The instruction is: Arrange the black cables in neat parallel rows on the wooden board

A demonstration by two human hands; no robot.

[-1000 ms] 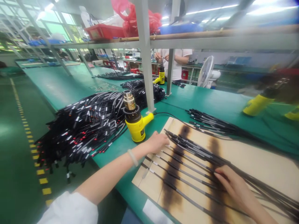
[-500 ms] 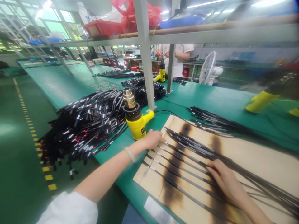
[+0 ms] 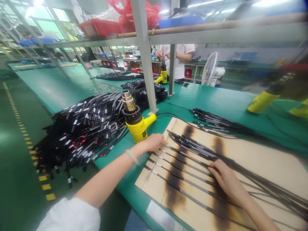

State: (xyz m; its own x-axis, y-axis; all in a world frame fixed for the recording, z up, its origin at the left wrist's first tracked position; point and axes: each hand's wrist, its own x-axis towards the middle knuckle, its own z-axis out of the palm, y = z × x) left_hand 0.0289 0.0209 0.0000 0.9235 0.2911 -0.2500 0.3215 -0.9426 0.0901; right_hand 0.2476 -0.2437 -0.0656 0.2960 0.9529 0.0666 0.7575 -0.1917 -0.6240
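Several cables (image 3: 187, 195) lie spaced on the board (image 3: 260, 157); the left hand (image 3: 155, 142) at the board's left edge and right hand (image 3: 223, 175) farther right, well apart, pinch the farthest one. Beyond it lies a bundle (image 3: 199, 149); left of the board stands a heat gun (image 3: 136, 127).

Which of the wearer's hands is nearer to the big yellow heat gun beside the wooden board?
Left. The left hand is right by the heat gun's base; the right hand is farther off, over the board.
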